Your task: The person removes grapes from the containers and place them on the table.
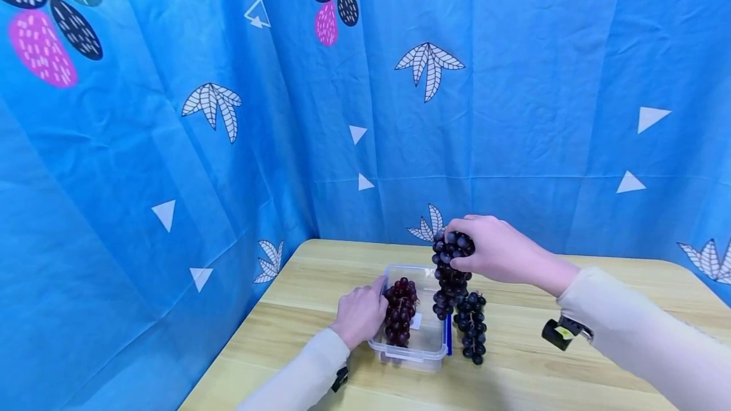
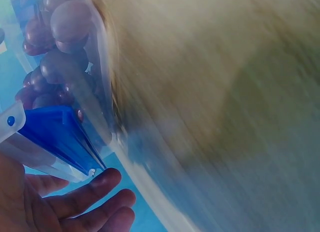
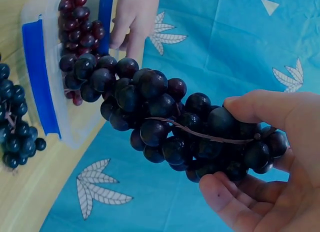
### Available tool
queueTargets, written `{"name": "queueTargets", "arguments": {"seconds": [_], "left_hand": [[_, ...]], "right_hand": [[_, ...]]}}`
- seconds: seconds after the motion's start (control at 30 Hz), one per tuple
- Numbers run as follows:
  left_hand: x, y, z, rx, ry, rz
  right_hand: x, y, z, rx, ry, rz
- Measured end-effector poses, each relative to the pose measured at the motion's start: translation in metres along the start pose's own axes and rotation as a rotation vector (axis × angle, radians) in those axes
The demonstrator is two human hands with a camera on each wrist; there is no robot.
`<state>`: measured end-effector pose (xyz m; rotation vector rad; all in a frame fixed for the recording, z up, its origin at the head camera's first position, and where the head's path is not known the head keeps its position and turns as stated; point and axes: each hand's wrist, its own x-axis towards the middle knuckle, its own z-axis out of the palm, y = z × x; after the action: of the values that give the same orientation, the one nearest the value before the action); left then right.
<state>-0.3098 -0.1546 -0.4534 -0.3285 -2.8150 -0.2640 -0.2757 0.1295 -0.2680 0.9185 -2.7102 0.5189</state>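
My right hand [image 1: 485, 249] holds a bunch of dark grapes [image 3: 165, 112] by its top end, thumb and fingers pinching the fruit around the stem. In the head view this bunch hangs over the right side of a clear plastic container [image 1: 408, 355]. A bunch of red grapes [image 1: 401, 309] lies inside the container along its left side. At the container's left wall, my left hand [image 1: 361, 313] touches the outside; the left wrist view shows its loosely extended fingers [image 2: 87, 194] by the blue latch [image 2: 57, 129].
Another bunch of dark grapes [image 1: 471, 328] lies on the wooden table [image 1: 571, 335], just right of the container and its blue right-hand latch [image 1: 448, 335]. A patterned blue curtain [image 1: 531, 113] hangs behind the table and along its left.
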Motion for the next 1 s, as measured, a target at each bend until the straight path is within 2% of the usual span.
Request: {"name": "queueTargets", "arguments": {"seconds": [0.1,0.47,0.8,1.0], "left_hand": [[0.001,0.001,-0.001,-0.006,-0.006,-0.001],[0.001,0.002,-0.003,-0.015,-0.015,-0.005],[0.001,0.000,-0.003,-0.016,-0.010,-0.007],[0.003,0.000,-0.003,-0.025,-0.023,-0.007]], "right_hand": [[-0.005,0.003,-0.006,-0.004,0.004,-0.016],[-0.024,0.020,-0.018,-0.024,-0.032,0.004],[-0.037,0.033,-0.020,-0.062,-0.070,0.022],[-0.048,0.041,-0.018,-0.050,-0.114,0.048]]}}
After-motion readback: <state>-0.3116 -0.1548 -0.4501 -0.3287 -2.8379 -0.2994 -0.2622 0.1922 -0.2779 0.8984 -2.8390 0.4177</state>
